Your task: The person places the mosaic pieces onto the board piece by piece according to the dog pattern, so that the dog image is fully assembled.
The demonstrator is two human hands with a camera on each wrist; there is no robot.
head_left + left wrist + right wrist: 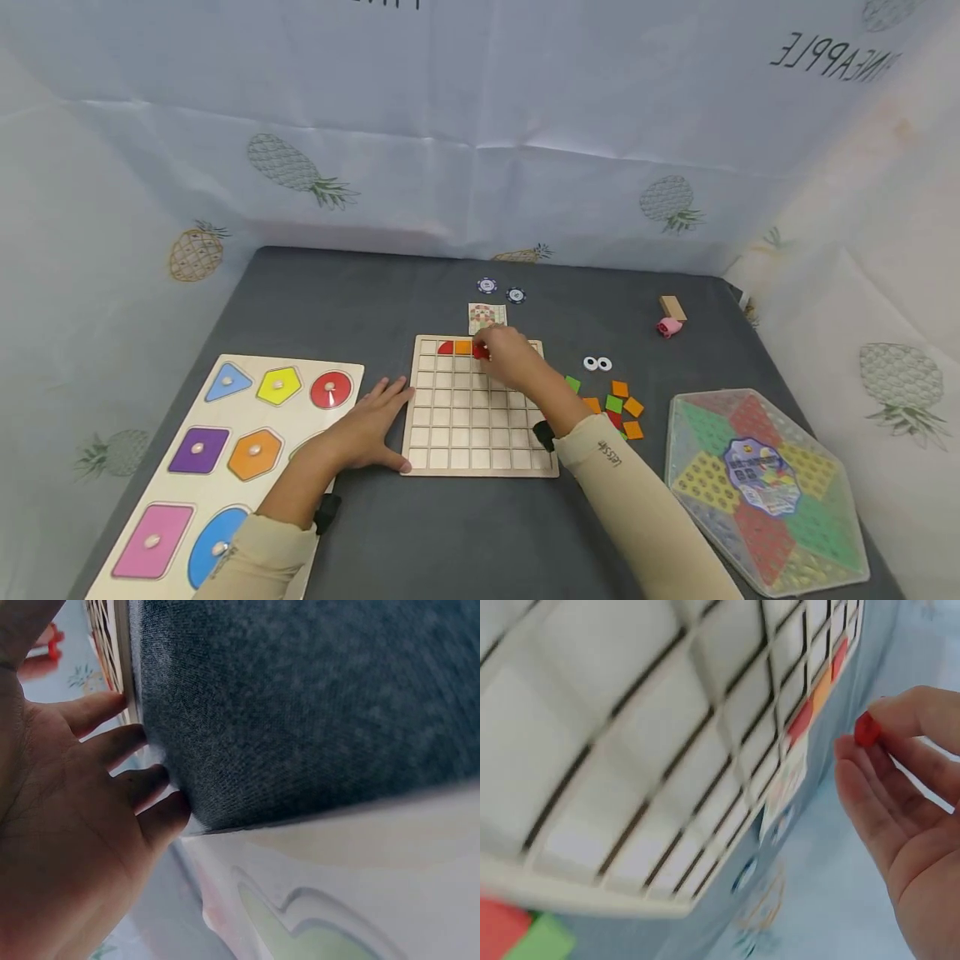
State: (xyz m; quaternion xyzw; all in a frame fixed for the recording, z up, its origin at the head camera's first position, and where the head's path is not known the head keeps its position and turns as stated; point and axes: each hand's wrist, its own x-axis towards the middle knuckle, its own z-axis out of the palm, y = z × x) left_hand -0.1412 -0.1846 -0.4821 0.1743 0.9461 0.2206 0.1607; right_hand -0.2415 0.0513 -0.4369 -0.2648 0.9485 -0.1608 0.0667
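A wooden grid board (480, 442) lies on the dark table. Its top row holds a red quarter-round tile (446, 347), an orange square tile (463, 347) and another red tile (801, 721). Over that row, my right hand (512, 357) pinches a small red tile (867, 730) between thumb and fingertips, a little off the board's surface. With fingers spread, my left hand (369, 427) touches the board's left edge; its palm shows in the left wrist view. A small pattern card (487, 316) lies just beyond the board, partly behind the right hand.
Loose orange, green and red tiles (619, 388) lie right of the board, near two googly eyes (597, 364). A wooden shape puzzle (288, 500) stands left; a hexagonal game box (817, 467) lies right. Two poker chips (516, 295), a wooden block (673, 307) and a pink rose-like piece (669, 327) lie farther back.
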